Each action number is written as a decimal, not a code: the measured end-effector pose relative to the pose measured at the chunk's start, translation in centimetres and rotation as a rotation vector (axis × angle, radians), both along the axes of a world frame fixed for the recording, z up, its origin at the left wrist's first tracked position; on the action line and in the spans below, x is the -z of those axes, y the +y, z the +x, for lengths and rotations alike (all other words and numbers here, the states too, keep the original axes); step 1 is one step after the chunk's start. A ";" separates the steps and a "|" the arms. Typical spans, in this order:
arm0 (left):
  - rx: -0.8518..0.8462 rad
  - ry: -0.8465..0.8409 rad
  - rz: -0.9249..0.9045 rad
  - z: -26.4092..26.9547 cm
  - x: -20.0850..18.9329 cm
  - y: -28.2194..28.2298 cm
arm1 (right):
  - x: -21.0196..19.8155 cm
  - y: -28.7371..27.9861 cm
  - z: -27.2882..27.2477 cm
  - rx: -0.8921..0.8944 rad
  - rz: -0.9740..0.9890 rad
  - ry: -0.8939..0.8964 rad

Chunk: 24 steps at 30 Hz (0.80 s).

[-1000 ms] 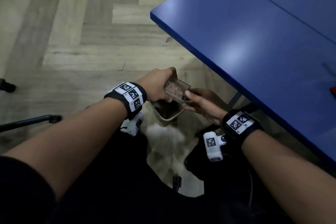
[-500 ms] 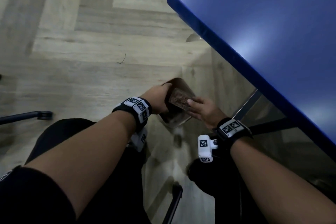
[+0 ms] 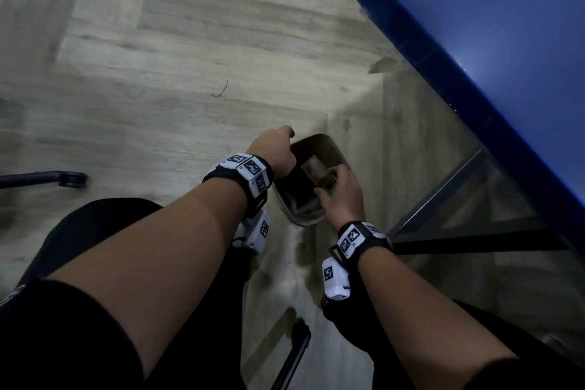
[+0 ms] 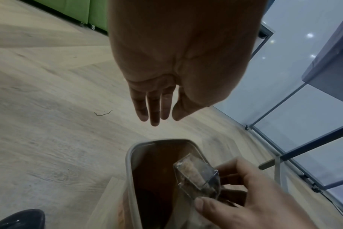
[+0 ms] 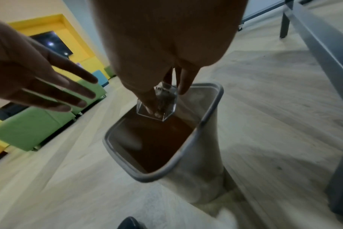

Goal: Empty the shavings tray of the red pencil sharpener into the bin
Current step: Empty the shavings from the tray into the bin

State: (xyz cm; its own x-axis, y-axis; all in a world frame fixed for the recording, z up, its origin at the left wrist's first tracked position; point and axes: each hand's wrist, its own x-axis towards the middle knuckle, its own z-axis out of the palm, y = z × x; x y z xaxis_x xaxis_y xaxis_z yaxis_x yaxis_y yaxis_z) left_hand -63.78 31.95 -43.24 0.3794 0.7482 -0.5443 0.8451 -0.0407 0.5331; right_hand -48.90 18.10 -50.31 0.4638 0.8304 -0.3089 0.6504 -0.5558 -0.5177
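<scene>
The clear plastic shavings tray (image 4: 196, 173) has brown shavings in it and is tipped over the open mouth of the grey bin (image 4: 130, 156). My right hand (image 4: 243, 195) pinches the tray between thumb and fingers. In the right wrist view the tray (image 5: 162, 100) hangs just above the bin's rim (image 5: 211, 111), with the bin's inside dark brown. My left hand (image 4: 157, 117) is open with straight fingers, above and to the left of the bin, touching nothing. The head view shows both hands (image 3: 275, 149) (image 3: 338, 193) over the bin (image 3: 316, 141). The red sharpener is out of view.
The blue table (image 3: 474, 41) overhangs on the right, with its dark metal legs (image 3: 443, 196) close beside the bin. A chair castor (image 3: 74, 179) sits on the wooden floor to the left. Green seats (image 5: 39, 124) stand farther off. My knees flank the bin.
My left hand has let go of the tray and opened, drawing away to the left. The right hand has lowered and tipped the tray into the bin's mouth. My head has leaned forward.
</scene>
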 end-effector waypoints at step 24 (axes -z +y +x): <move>0.033 0.055 0.015 0.4 0.6 -0.7 | 2.0 0.3 -0.5 0.004 0.046 -0.003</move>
